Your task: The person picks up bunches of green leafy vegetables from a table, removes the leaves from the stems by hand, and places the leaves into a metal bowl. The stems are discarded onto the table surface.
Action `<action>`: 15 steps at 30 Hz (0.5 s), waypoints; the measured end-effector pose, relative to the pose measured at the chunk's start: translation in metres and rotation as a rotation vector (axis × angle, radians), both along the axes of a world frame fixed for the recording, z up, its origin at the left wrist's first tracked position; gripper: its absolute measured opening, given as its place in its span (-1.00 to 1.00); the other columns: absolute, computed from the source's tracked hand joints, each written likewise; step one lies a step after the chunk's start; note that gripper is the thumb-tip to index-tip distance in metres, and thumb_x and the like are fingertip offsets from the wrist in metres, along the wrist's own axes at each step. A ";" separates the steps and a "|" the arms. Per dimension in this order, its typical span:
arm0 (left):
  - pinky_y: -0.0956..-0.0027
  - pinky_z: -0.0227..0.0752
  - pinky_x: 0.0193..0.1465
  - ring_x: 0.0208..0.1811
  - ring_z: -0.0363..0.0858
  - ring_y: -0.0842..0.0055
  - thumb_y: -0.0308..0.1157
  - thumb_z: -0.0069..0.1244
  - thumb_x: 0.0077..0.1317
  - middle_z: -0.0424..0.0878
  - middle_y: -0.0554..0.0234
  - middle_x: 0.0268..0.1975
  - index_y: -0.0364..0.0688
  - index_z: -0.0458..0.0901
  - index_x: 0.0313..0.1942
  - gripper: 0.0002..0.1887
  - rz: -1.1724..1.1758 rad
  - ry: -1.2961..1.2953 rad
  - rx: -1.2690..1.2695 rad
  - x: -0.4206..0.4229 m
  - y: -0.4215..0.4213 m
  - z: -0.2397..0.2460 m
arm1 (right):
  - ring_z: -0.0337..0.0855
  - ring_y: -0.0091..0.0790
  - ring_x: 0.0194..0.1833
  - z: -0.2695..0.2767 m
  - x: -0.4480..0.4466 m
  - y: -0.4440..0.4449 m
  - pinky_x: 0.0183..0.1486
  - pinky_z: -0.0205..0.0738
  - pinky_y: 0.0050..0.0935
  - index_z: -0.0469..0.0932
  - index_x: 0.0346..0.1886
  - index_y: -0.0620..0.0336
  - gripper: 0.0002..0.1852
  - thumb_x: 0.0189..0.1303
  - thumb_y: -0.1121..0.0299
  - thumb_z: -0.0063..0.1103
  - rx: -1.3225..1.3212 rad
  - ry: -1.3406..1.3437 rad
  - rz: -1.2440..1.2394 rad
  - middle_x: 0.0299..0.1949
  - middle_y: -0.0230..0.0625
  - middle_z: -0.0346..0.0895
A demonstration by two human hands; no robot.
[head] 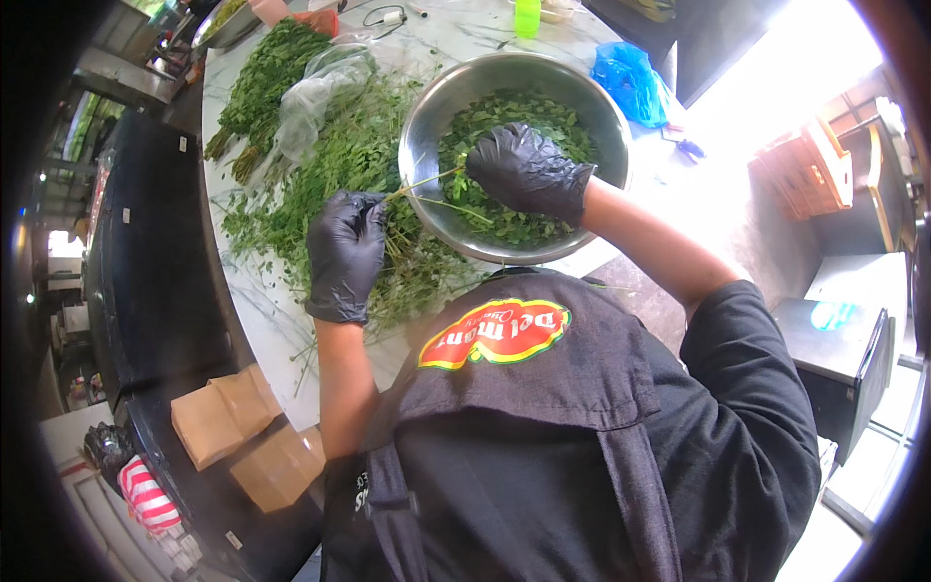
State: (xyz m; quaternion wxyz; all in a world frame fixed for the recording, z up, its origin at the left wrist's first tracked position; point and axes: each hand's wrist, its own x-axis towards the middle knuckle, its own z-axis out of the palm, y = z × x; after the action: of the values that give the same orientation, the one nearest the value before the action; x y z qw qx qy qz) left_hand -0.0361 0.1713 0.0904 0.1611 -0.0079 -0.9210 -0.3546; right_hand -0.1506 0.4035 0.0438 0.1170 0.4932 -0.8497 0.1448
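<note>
My left hand (345,251), in a black glove, pinches the lower end of a thin green stem (429,180) beside the bowl's left rim. Over the bowl, my right hand (527,174), also gloved in black, closes around the leafy end of that stem. The large stainless steel bowl (429,131) holds a layer of loose green leaves (524,109). A second bare stalk (458,209) juts across the bowl's rim. Left of the bowl spreads a heap of leafy herb stems (320,193), partly hidden by my left hand.
Bundled herbs (265,80) and a clear plastic bag (320,98) lie at the upper left of the marble-patterned table (240,251). A blue plastic bag (629,84) sits right of the bowl, a green cup (527,18) beyond it. Cardboard boxes (225,418) stand at lower left; an orange crate (804,171) is at right.
</note>
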 end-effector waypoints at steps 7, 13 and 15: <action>0.37 0.45 -0.23 -0.36 0.62 0.36 -0.57 0.06 0.21 0.63 0.11 -0.36 -0.30 0.66 -0.24 -0.88 0.016 0.002 -0.002 0.010 -0.031 -0.006 | 0.54 -0.12 -0.44 -0.022 -0.026 0.050 -0.35 0.42 -0.10 0.49 -0.43 0.19 -0.88 0.13 0.36 0.11 0.125 0.106 0.100 -0.53 -0.21 0.45; 0.48 0.45 -0.20 -0.33 0.60 0.58 -0.56 0.07 0.27 0.68 0.23 -0.31 -0.30 0.66 -0.19 -0.88 0.084 -0.031 0.063 0.007 -0.071 -0.014 | 0.60 -0.07 -0.17 -0.024 -0.037 0.079 -0.08 0.47 -0.08 0.53 -0.25 0.22 -0.81 0.17 0.31 0.13 0.383 0.085 -0.088 -0.33 -0.10 0.51; 0.53 0.45 -0.15 -0.28 0.59 0.68 -0.54 0.09 0.29 0.69 0.31 -0.26 -0.31 0.66 -0.16 -0.87 0.083 -0.105 0.162 0.007 -0.074 -0.012 | 0.54 -0.03 -0.01 -0.019 -0.035 0.071 0.07 0.42 -0.08 0.52 -0.08 0.21 -0.71 0.19 0.27 0.16 0.070 0.088 -0.049 -0.14 -0.03 0.51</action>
State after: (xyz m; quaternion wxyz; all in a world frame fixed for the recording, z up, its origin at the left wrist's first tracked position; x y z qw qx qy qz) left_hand -0.0292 0.0968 0.0785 0.1272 0.0619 -0.8961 -0.4207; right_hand -0.1853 0.4748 0.0249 0.1407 0.4818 -0.8602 0.0902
